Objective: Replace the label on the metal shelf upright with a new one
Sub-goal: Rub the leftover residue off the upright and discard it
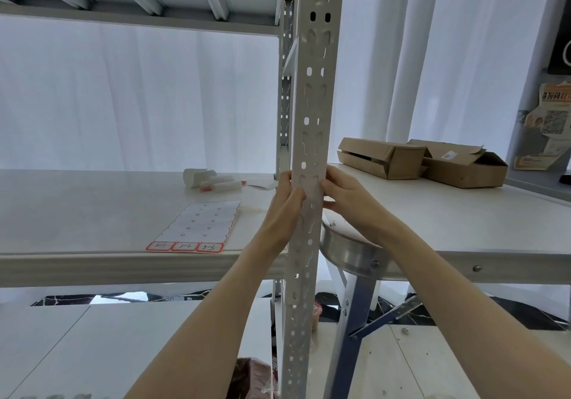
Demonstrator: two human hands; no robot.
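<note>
A white perforated metal shelf upright (pixel 312 95) runs top to bottom through the middle of the view. My left hand (pixel 285 204) touches its left edge at shelf height, and my right hand (pixel 343 196) touches its right edge, fingertips against the face. Whether a label lies under the fingers cannot be told; both hands' grips are unclear. A label sheet (pixel 199 227) lies flat on the shelf to the left, with a bottom row of three red-bordered labels marked with handwritten numbers.
Crumpled white backing paper and rolled scraps (pixel 210 179) lie on the shelf board (pixel 77 207) behind the sheet. Two open cardboard boxes (pixel 423 160) sit on a white table (pixel 463 213) to the right. A round metal stool (pixel 349 250) stands below the upright.
</note>
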